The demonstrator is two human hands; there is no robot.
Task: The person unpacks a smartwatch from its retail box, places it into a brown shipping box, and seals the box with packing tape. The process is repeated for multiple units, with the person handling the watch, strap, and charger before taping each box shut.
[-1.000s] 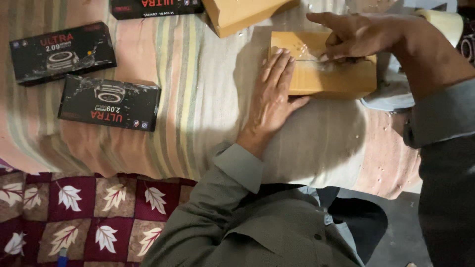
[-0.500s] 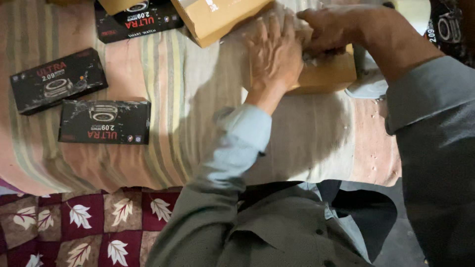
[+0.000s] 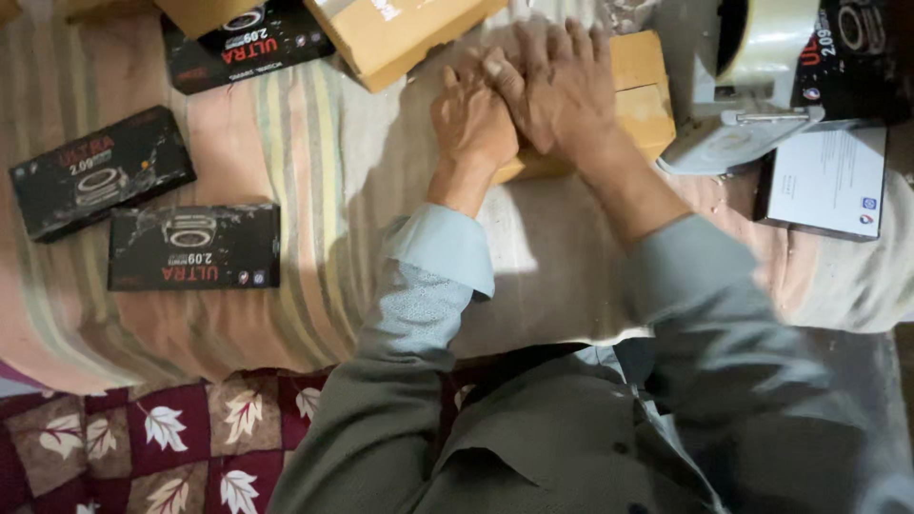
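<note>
**Both hands flat on small carton**

Head view: left hand (image 3: pixel 473 122) and right hand (image 3: pixel 562 90) press palms-down, side by side and touching, on a small brown carton (image 3: pixel 640 100) lying on the striped bedcover (image 3: pixel 314 171). Grip: none closed, fingers spread flat. Tape dispenser (image 3: pixel 752 86) just right of the carton. Two black boxes (image 3: pixel 195 247) lie well apart, left.
</note>
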